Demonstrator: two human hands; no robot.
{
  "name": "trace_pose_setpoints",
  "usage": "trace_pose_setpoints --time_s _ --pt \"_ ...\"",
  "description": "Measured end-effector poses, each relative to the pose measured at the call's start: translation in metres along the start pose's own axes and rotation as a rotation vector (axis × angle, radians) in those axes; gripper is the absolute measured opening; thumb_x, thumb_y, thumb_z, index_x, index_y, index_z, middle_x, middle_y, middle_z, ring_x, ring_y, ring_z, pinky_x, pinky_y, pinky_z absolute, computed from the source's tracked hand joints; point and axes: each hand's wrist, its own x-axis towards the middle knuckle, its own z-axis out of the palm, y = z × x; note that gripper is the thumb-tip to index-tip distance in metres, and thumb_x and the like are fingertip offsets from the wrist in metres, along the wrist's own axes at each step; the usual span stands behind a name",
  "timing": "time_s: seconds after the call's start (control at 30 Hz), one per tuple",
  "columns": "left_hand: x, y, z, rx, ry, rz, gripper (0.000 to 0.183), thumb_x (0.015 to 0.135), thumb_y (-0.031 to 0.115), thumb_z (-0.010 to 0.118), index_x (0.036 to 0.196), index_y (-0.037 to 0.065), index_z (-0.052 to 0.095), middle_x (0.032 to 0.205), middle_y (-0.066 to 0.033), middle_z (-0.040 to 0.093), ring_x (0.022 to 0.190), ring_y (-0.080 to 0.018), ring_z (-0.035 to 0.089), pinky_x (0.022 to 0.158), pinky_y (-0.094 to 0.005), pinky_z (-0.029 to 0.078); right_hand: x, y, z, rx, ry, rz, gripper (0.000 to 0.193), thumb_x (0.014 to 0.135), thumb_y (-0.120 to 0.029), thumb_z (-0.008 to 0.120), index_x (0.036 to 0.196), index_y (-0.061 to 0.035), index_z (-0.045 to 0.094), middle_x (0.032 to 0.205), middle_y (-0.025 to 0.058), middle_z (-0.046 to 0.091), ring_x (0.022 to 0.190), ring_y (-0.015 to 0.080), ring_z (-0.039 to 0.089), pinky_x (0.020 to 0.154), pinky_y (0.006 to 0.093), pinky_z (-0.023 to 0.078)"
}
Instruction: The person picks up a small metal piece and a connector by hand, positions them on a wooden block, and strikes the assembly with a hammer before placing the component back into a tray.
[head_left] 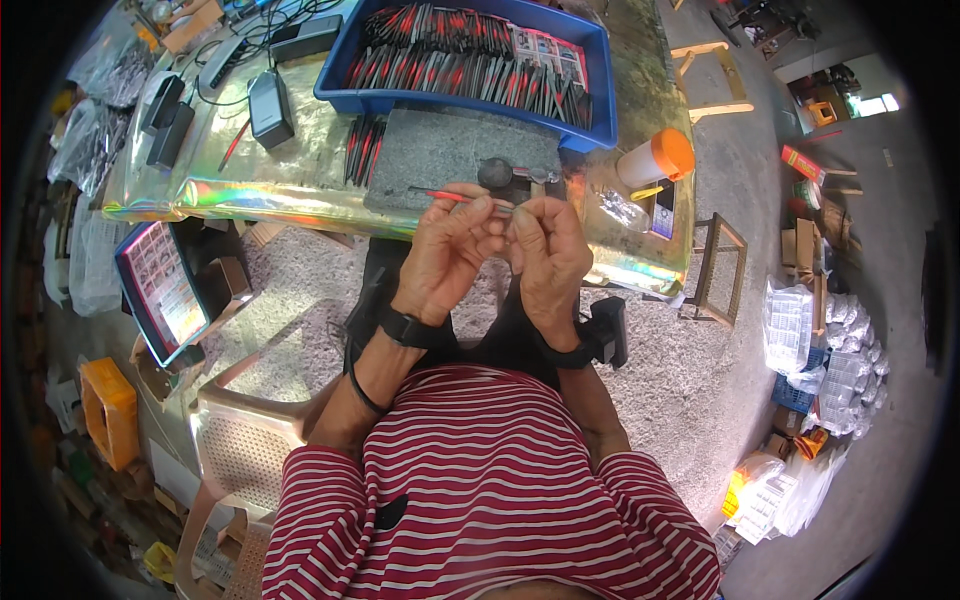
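My left hand [447, 248] pinches a thin red and dark stick-shaped tool [447, 194], its pointed end toward the left. My right hand [551, 250] is closed at the tool's other end, fingertips almost meeting those of the left; whatever small part lies between them is hidden. Both hands hover at the table's near edge, just before a grey slab [430, 150]. On the slab are a dark round object [494, 173] and a small metal piece [540, 174]. Several similar red and black tools [364, 152] lie side by side left of the slab.
A blue tray [335, 94] full of such tools stands behind the slab. An orange-lidded jar [640, 164] is at the right, black devices [268, 112] with cables at the left. A plastic chair [235, 440] and a wooden stool [715, 270] flank the table.
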Motion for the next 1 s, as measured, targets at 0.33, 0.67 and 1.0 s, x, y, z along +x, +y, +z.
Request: trace_pose_setpoints --time_s 0.33,0.67,1.0 --pt "-0.015 -0.004 -0.003 0.880 0.162 0.371 0.013 0.081 0.010 0.053 0.088 -0.001 0.054 0.073 -0.0072 0.058 0.061 -0.0107 0.055 0.054 -0.0219 0.046 -0.008 0.019 0.001 0.442 0.013 0.456 0.013 0.083 -0.013 0.051 0.083 -0.0006 0.048 0.062 0.0020 0.048 0.046 0.0021 0.036 0.039 0.0154 0.028" --pt "0.018 0.004 -0.013 1.178 0.051 0.521 0.010 0.083 0.008 0.049 0.085 0.000 0.054 0.072 -0.0036 0.056 0.061 -0.0087 0.052 0.053 -0.0204 0.044 0.008 0.028 0.001 0.561 0.012 0.548 0.014 0.084 -0.013 0.048 0.089 0.0002 0.049 0.067 0.0030 0.049 0.046 0.0030 0.037 0.038 0.0157 0.027" --pt "0.053 0.012 -0.022 1.311 0.073 0.480 0.006 0.084 0.008 0.047 0.081 0.003 0.050 0.072 -0.0024 0.055 0.062 -0.0079 0.050 0.051 -0.0211 0.043 0.017 0.030 -0.017 0.408 -0.024 0.501 0.021 0.081 -0.008 0.048 0.098 0.0035 0.048 0.068 0.0050 0.049 0.049 0.0043 0.038 0.040 0.0172 0.029"
